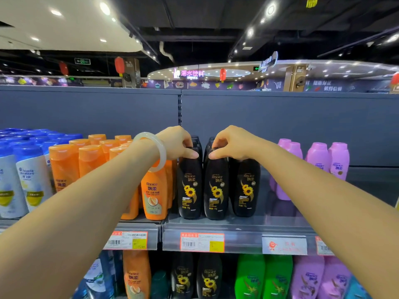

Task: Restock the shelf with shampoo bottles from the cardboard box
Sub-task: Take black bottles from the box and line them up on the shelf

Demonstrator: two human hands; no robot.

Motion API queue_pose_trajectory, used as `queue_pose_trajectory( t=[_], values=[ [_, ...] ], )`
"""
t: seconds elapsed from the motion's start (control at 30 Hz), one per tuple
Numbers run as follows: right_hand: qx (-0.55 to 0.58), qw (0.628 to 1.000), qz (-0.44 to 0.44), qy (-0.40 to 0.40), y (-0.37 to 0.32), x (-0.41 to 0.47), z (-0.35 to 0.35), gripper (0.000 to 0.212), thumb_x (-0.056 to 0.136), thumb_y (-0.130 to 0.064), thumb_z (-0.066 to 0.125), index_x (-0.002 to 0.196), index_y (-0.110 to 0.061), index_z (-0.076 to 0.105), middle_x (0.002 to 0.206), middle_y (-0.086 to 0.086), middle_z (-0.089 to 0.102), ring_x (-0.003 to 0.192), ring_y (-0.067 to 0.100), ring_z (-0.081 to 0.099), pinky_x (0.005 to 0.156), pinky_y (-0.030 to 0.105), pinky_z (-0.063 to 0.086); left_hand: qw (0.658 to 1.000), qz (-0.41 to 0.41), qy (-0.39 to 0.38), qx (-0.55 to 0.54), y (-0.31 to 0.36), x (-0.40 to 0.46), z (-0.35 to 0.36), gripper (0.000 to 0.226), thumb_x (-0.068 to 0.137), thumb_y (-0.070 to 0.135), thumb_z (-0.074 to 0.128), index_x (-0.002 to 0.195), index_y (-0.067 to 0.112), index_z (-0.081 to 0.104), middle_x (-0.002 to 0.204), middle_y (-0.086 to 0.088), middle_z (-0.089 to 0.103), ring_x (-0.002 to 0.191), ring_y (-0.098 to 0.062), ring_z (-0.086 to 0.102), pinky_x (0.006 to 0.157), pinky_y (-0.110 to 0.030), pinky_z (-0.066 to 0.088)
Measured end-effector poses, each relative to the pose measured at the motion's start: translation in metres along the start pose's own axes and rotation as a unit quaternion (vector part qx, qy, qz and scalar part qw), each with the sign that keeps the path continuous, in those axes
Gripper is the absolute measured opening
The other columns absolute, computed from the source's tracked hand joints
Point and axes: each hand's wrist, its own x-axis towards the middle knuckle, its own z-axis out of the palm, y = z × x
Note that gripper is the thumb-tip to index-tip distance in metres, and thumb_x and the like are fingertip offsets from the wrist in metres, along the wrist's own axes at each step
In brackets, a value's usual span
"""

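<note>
Three black shampoo bottles with sunflower labels stand in the front row on the upper shelf (237, 228). My left hand (179, 143), with a pale bangle on its wrist, grips the cap of the leftmost black bottle (190, 190). The middle black bottle (216, 193) has my right hand (231, 145) gripping its cap. A third black bottle (247, 188) stands untouched to the right. More black bottles stand behind them. The cardboard box is out of view.
Orange bottles (153, 195) crowd the left, with white and blue bottles (32, 182) beyond them. Purple bottles (319, 160) stand at the right, behind a bare stretch of shelf. The lower shelf holds orange, black, green (263, 279) and purple bottles. Price tags line the shelf edge.
</note>
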Motion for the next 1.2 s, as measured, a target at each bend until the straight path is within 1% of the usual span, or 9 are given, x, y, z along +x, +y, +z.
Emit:
queue_pose_trajectory(
  t=[0.07,0.17,0.23,0.4,0.5,0.63,0.73,0.93,1.2],
  values=[
    [0.006,1.0,0.001,0.0,-0.001,0.0,0.0,0.035,0.083,-0.034,0.067,0.108,-0.011,0.064,0.107,0.003,0.064,0.079,0.011,0.055,0.056,0.017,0.039,1.0,0.004,-0.002,-0.003,0.0,-0.002,-0.001,0.039,0.087,0.037,0.058,0.116,0.011,0.06,0.11,-0.007,0.063,0.097,-0.019,0.058,0.08,-0.026,0.044],
    [0.0,1.0,0.003,0.0,-0.001,0.001,0.0,0.036,0.082,-0.035,0.067,0.109,-0.011,0.064,0.11,0.003,0.065,0.092,0.016,0.058,0.063,0.019,0.042,1.0,0.006,-0.006,-0.01,-0.002,-0.004,-0.002,0.039,0.087,0.037,0.058,0.116,0.01,0.06,0.111,-0.008,0.063,0.096,-0.019,0.058,0.08,-0.025,0.044],
    [-0.008,1.0,0.003,0.0,-0.002,0.001,0.0,0.035,0.082,-0.036,0.066,0.108,-0.012,0.064,0.109,0.003,0.065,0.092,0.015,0.057,0.063,0.018,0.042,1.0,0.005,-0.007,-0.015,-0.002,-0.004,-0.002,0.04,0.088,0.036,0.058,0.118,0.01,0.059,0.113,-0.008,0.063,0.1,-0.02,0.058,0.082,-0.025,0.044],
    [-0.016,1.0,0.012,-0.004,-0.001,-0.004,-0.002,0.044,0.082,-0.042,0.065,0.116,-0.014,0.061,0.104,-0.003,0.058,0.102,0.016,0.057,0.078,0.024,0.04,0.999,0.019,-0.026,-0.002,0.003,-0.007,-0.003,0.048,0.091,0.034,0.054,0.134,0.013,0.046,0.13,-0.007,0.055,0.118,-0.023,0.053,0.094,-0.029,0.042],
    [-0.045,0.999,0.031,-0.004,0.002,-0.01,-0.014,0.055,0.082,-0.053,0.058,0.124,-0.018,0.056,0.118,-0.001,0.059,0.108,0.017,0.056,0.086,0.028,0.043,0.999,0.021,-0.037,0.005,0.003,-0.007,-0.006,0.053,0.09,0.036,0.055,0.137,0.016,0.041,0.134,-0.006,0.053,0.121,-0.024,0.052,0.099,-0.033,0.042],
    [-0.055,0.995,0.079,0.015,0.024,-0.021,-0.036,0.042,0.081,-0.046,0.064,0.107,-0.013,0.066,0.104,0.001,0.065,0.097,0.019,0.059,0.086,0.031,0.046,0.998,0.04,-0.031,-0.028,0.007,-0.007,-0.008,0.056,0.086,0.041,0.058,0.136,0.018,0.044,0.132,-0.003,0.055,0.12,-0.022,0.053,0.101,-0.034,0.042],
    [-0.04,0.994,0.1,-0.025,0.041,-0.028,-0.036,0.036,0.078,-0.035,0.071,0.108,-0.016,0.064,0.097,-0.002,0.06,0.093,0.019,0.057,0.084,0.031,0.045,0.996,0.062,-0.035,-0.048,0.019,-0.007,-0.002,0.059,0.083,0.046,0.06,0.135,0.021,0.045,0.127,-0.002,0.058,0.117,-0.021,0.055,0.1,-0.033,0.043],
    [0.019,0.997,0.078,0.003,0.048,-0.029,-0.026,0.03,0.079,-0.024,0.072,0.105,-0.014,0.061,0.081,-0.004,0.055,0.068,0.009,0.052,0.078,0.031,0.046,0.996,0.059,-0.046,-0.046,0.031,0.002,0.017,0.054,0.088,0.043,0.056,0.136,0.023,0.044,0.124,-0.003,0.058,0.114,-0.02,0.054,0.086,-0.025,0.038],
    [0.068,0.995,0.067,-0.012,0.046,-0.036,-0.029,0.026,0.079,-0.021,0.072,0.102,-0.012,0.063,0.081,0.0,0.061,0.077,0.02,0.063,0.084,0.036,0.054,0.996,0.062,-0.043,-0.048,0.029,0.004,0.018,0.05,0.089,0.041,0.054,0.136,0.023,0.044,0.121,-0.005,0.06,0.1,-0.014,0.052,0.085,-0.025,0.038]
  ],
)
